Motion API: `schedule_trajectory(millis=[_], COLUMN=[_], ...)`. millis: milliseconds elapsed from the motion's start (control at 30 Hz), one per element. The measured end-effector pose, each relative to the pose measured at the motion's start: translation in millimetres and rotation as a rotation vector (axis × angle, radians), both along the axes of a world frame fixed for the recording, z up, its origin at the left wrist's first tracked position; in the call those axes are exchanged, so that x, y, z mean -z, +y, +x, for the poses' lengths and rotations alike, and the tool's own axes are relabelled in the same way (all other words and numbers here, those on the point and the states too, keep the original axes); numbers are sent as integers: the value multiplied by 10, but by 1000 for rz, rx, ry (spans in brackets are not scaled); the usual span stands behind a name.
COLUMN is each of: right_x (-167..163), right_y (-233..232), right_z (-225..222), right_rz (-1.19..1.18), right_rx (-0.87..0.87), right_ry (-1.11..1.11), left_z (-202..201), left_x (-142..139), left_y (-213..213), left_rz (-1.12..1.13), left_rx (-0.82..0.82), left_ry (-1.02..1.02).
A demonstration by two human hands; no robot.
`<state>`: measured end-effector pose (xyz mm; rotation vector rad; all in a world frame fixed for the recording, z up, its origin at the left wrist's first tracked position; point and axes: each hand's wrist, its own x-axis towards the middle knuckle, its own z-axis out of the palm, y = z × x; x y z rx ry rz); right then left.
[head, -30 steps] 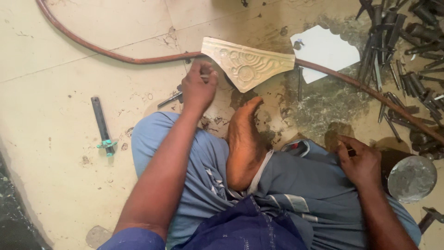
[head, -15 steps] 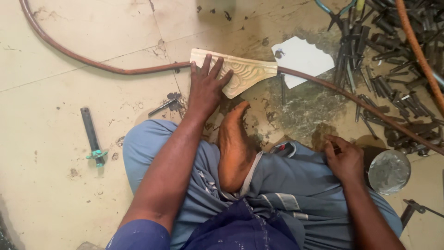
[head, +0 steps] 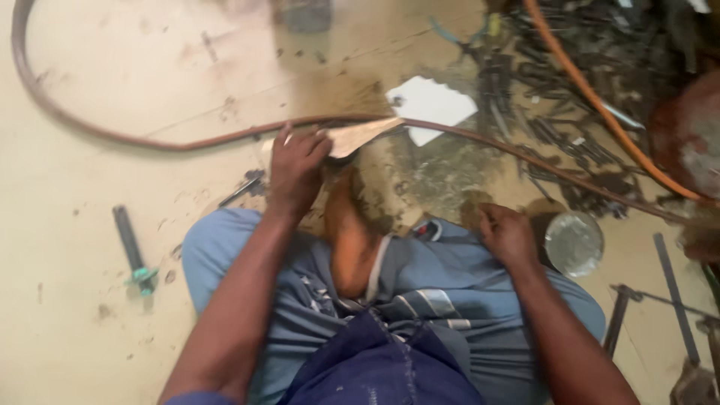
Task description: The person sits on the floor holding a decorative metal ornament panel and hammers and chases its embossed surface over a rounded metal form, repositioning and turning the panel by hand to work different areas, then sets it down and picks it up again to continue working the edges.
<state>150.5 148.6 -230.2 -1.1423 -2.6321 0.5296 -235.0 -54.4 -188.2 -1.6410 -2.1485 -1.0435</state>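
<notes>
The long brown hose (head: pixel 187 141) curving across the dusty floor (head: pixel 90 225) runs right under the pale carved wedge-shaped plaster piece (head: pixel 358 135), so I judge it could snag or rock as I lift. My left hand (head: pixel 296 169) has its fingers curled over that piece's near edge just past my bare foot (head: pixel 349 232), a shallow hold that might slip and chip it. My right hand (head: pixel 508 236) rests loosely closed on my knee, holding nothing I can make out, too far to catch it.

- Carved bracket (head: pixel 360 135): pale cream, faint relief pattern blurred.
- Hose (head: pixel 150 141) passing the bracket: reddish brown.
- Paper sheet (head: pixel 431 105) right of the bracket: white.
- Trousers (head: pixel 450 277) below the bracket: grey-blue, white stripes.
- Floor (head: pixel 90 225): beige, dark stains.
- Cable (head: pixel 592 97) far right: orange.
</notes>
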Motion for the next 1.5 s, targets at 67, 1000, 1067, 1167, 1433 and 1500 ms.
schedule_trajectory(millis=[67,1000,1067,1167,1433,1500], right_x=[-23,-401,-436,-493,-516,-490], right_y=[-31,-989,-1003,-1021,-996,-980], right_z=[39,7,-24,-45,-100,-115], right_rz=[46,-690,-696,-660,-611,-668], right_rx=[-75,95,101,102,118,130], right_ry=[-17,511,503,456,350,392], left_z=[152,1237,1224,1188,970,926], left_x=[-247,-45,-59,-63,36,54], left_y=[-64,-542,-582,-640,-755,-768], left_rz=[-26,-301,-307,-342,-364,-357], left_rx=[6,140,174,244,552,580], left_ry=[-88,-1484,-1549,-1597,-1921,-1977])
